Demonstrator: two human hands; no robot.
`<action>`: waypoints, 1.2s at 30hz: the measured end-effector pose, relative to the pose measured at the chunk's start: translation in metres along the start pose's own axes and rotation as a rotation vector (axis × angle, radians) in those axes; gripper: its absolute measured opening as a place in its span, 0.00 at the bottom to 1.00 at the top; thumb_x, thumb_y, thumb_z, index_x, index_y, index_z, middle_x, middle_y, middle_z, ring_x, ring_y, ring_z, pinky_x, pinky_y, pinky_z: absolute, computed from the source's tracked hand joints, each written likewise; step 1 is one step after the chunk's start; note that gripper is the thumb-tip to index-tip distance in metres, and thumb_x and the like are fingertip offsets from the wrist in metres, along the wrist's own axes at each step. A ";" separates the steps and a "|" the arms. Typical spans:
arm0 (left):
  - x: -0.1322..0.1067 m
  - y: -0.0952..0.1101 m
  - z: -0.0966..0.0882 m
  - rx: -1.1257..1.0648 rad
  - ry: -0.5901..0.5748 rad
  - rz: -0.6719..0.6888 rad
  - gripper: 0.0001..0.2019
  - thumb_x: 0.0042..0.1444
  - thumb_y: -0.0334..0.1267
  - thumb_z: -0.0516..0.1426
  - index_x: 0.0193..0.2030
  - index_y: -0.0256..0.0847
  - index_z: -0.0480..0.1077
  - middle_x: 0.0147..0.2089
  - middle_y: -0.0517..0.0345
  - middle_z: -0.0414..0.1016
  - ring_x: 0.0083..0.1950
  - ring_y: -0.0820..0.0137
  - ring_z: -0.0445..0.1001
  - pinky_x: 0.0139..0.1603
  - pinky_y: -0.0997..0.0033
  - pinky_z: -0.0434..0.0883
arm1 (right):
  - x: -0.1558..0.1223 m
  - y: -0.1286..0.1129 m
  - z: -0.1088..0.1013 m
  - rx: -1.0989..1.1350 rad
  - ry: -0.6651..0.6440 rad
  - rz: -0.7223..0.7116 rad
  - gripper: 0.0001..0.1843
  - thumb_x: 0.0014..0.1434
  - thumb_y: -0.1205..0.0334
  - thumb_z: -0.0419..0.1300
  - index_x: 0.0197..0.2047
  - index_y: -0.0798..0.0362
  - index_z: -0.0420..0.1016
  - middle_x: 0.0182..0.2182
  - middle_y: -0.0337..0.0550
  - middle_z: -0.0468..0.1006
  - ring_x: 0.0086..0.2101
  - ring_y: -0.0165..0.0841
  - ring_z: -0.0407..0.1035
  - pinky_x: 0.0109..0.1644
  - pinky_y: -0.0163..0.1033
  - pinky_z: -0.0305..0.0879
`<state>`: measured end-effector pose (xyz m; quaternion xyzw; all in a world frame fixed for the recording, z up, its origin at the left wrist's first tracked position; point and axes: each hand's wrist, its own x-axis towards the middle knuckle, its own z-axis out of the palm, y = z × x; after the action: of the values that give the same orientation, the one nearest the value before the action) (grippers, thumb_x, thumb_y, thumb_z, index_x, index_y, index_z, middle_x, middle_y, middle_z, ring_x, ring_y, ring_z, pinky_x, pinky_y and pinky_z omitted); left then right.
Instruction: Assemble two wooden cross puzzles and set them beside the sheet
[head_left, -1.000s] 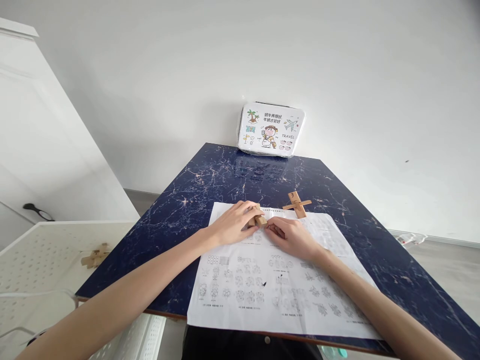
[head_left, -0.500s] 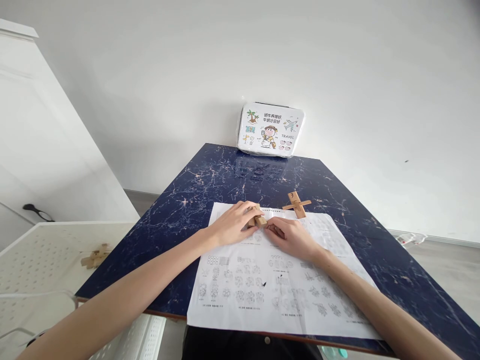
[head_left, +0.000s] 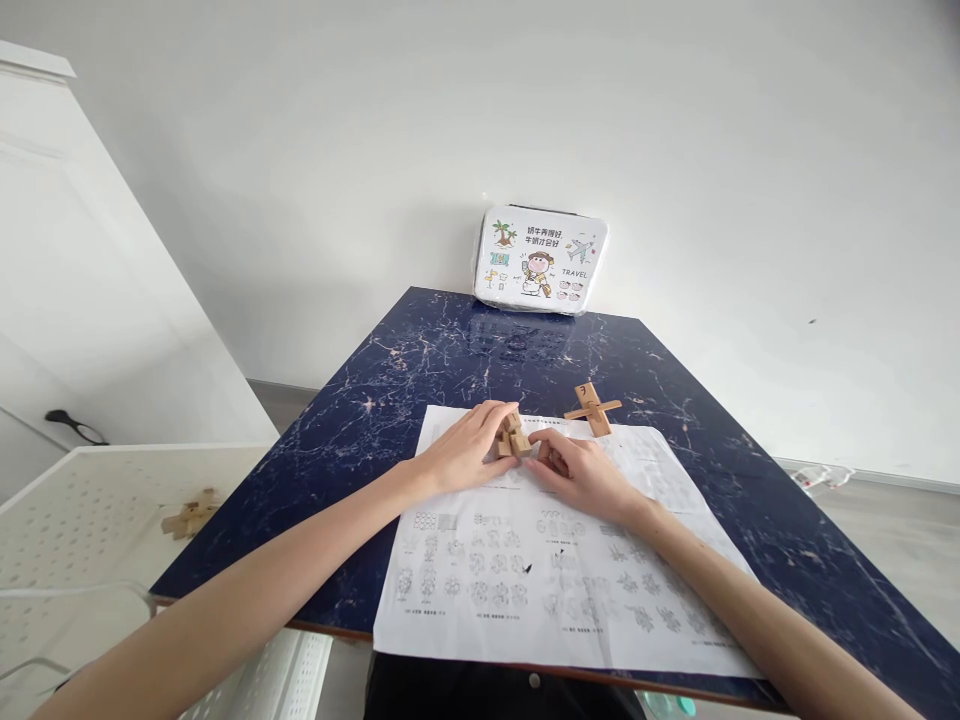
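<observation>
A small wooden block puzzle [head_left: 514,440] rests near the far edge of a printed instruction sheet [head_left: 465,630]. My left hand [head_left: 469,445] is curled round its left side, thumb at the near side and fingers over the top. Close to its right side is my right hand [head_left: 581,468], fingers bent and thumb and forefinger apart, the fingertips at or just beside the block; whether they touch cannot be made out. Beyond the right hand, a cross of flat wooden pieces [head_left: 593,410] with a dark mark lies partly on the sheet's far edge.
The dark blue marbled table [head_left: 360,370] meets the wall, where a white cartoon case [head_left: 540,260] leans. On the left, a white perforated cart [head_left: 82,510] holds another wooden puzzle [head_left: 189,514]. Beside it stands a white cabinet [head_left: 97,270].
The left fingers have lifted and opened a little, so more of the wooden puzzle shows. The right thumb and forefinger have spread apart from their pinch at its right side.
</observation>
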<state>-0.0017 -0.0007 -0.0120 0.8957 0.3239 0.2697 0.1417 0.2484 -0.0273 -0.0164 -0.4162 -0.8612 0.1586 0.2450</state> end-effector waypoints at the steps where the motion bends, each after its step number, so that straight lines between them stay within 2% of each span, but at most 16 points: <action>1: 0.000 0.000 0.001 -0.005 0.002 -0.013 0.37 0.67 0.50 0.62 0.76 0.51 0.47 0.72 0.42 0.63 0.69 0.50 0.69 0.65 0.46 0.73 | 0.000 0.000 0.000 0.000 -0.003 0.003 0.15 0.74 0.50 0.54 0.55 0.51 0.70 0.27 0.37 0.76 0.24 0.32 0.67 0.30 0.39 0.57; 7: 0.001 -0.002 0.004 -0.027 -0.042 -0.059 0.41 0.66 0.58 0.61 0.77 0.51 0.46 0.73 0.42 0.64 0.71 0.47 0.67 0.67 0.41 0.68 | 0.000 -0.002 0.000 0.020 -0.005 0.039 0.16 0.74 0.48 0.54 0.53 0.50 0.72 0.27 0.37 0.76 0.25 0.32 0.68 0.30 0.39 0.56; 11: 0.004 -0.005 0.003 -0.017 -0.061 -0.067 0.46 0.65 0.60 0.61 0.79 0.46 0.42 0.77 0.37 0.56 0.74 0.44 0.60 0.71 0.38 0.63 | 0.000 -0.001 0.002 0.035 0.030 0.024 0.18 0.73 0.48 0.55 0.58 0.51 0.69 0.28 0.36 0.76 0.25 0.32 0.67 0.31 0.39 0.58; 15: 0.006 -0.009 -0.002 0.001 -0.107 -0.072 0.51 0.62 0.63 0.62 0.80 0.48 0.39 0.73 0.39 0.63 0.70 0.43 0.65 0.66 0.38 0.66 | 0.000 0.001 0.003 0.054 0.037 -0.001 0.22 0.72 0.49 0.55 0.63 0.52 0.64 0.29 0.37 0.77 0.24 0.32 0.67 0.31 0.38 0.60; 22: 0.007 -0.012 -0.002 -0.002 -0.097 -0.063 0.47 0.60 0.63 0.62 0.78 0.50 0.48 0.71 0.42 0.66 0.68 0.45 0.66 0.66 0.40 0.65 | 0.000 -0.003 0.001 0.068 0.006 -0.032 0.22 0.72 0.51 0.55 0.65 0.49 0.64 0.29 0.37 0.76 0.25 0.31 0.67 0.31 0.38 0.60; 28: 0.007 -0.014 -0.001 -0.037 -0.071 -0.044 0.45 0.58 0.62 0.65 0.76 0.51 0.52 0.69 0.43 0.65 0.69 0.47 0.66 0.67 0.40 0.65 | -0.001 -0.001 0.003 0.079 0.015 -0.013 0.23 0.71 0.48 0.58 0.63 0.49 0.66 0.29 0.37 0.76 0.25 0.32 0.67 0.31 0.39 0.61; 32: 0.006 -0.013 -0.002 -0.044 -0.083 -0.061 0.42 0.57 0.62 0.66 0.72 0.49 0.58 0.66 0.43 0.65 0.67 0.48 0.66 0.64 0.43 0.69 | -0.001 -0.003 0.003 0.082 0.025 0.009 0.22 0.68 0.48 0.61 0.59 0.50 0.69 0.29 0.36 0.77 0.25 0.32 0.68 0.31 0.39 0.61; 36: 0.007 -0.010 -0.004 -0.011 -0.074 -0.087 0.37 0.56 0.65 0.65 0.66 0.48 0.65 0.60 0.44 0.66 0.61 0.49 0.68 0.59 0.45 0.73 | 0.000 -0.004 0.003 0.087 0.047 0.005 0.15 0.69 0.51 0.59 0.52 0.50 0.74 0.27 0.37 0.77 0.23 0.30 0.66 0.29 0.39 0.60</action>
<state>-0.0049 0.0118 -0.0104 0.8892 0.3558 0.2319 0.1702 0.2444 -0.0301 -0.0172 -0.4109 -0.8465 0.1866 0.2825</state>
